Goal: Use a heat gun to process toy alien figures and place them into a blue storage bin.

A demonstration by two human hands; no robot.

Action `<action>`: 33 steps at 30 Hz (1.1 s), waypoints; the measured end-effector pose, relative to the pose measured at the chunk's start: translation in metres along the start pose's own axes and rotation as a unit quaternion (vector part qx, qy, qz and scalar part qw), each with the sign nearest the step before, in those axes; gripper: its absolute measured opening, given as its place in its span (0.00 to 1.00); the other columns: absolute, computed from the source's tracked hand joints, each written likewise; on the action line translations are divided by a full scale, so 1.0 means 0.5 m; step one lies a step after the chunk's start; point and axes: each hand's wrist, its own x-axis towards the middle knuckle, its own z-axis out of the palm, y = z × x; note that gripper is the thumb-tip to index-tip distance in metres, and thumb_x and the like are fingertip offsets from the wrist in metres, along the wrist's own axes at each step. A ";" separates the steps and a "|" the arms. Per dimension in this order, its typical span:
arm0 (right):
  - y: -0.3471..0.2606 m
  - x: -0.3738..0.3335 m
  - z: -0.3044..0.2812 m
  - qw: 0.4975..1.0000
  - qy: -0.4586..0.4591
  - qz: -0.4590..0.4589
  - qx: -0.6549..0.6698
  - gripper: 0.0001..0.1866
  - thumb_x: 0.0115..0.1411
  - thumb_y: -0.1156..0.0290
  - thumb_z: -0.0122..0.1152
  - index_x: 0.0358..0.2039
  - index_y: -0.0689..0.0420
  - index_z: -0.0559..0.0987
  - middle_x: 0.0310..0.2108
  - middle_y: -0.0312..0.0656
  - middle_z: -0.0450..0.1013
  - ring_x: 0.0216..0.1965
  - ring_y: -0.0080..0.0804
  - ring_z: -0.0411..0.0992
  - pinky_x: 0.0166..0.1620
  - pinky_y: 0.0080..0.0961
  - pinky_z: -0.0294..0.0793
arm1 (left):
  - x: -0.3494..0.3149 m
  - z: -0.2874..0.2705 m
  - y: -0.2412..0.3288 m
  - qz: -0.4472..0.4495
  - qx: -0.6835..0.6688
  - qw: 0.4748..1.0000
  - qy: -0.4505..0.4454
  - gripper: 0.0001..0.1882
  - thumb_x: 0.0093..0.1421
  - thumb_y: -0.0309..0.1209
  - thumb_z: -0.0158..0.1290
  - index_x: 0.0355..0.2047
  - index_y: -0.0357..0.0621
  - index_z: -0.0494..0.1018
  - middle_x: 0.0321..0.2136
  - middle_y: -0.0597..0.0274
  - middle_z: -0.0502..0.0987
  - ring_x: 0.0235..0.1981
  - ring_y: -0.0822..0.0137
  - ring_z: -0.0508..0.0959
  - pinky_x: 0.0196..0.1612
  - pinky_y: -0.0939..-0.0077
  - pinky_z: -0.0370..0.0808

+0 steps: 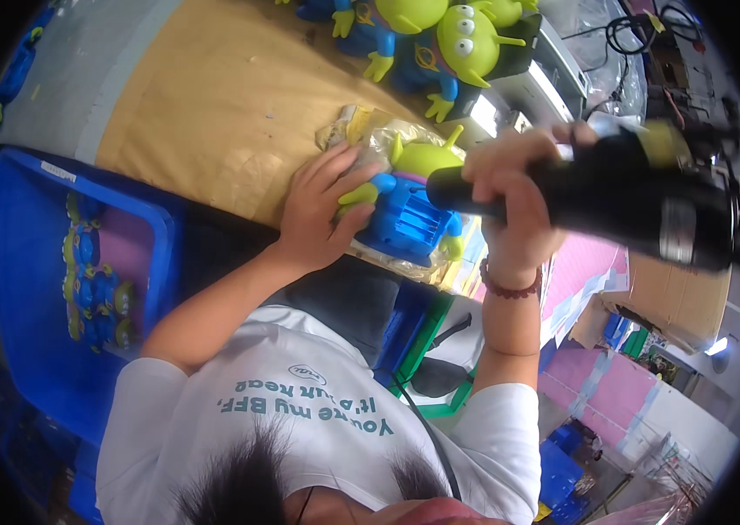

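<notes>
A green and blue alien toy figure (pixel 406 219) lies on the workbench, its slotted blue back turned up. My left hand (pixel 322 203) grips it at the side, thumb and fingers around its green hand and blue arm. Crumpled clear plastic (pixel 383 138) lies under and beside the figure. In my right hand (pixel 517 188) is a black electric screwdriver (pixel 619 197), held sideways with the fingers wrapped round its front part. The tool's nose is right at the upper back of the figure, where its tip is hidden; motion blurs the tool.
Several more alien figures (pixel 466 48) stand at the bench's far side, beside a white box (pixel 527 87). A blue bin (pixel 15 289) on my left holds several figures. Brown covering (pixel 203 114) spans the bench. Dark cables (pixel 641 35) hang at the far right.
</notes>
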 end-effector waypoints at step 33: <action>0.011 -0.001 0.005 0.999 -0.044 0.008 0.006 0.23 0.53 0.75 0.62 0.47 0.52 0.63 0.20 0.36 0.65 0.21 0.27 0.65 0.29 0.28 0.68 | -0.010 -0.004 -0.002 0.001 -0.068 0.998 0.000 0.29 0.58 0.38 0.53 0.57 0.37 0.62 0.56 0.45 0.66 0.58 0.48 0.65 0.61 0.58 0.58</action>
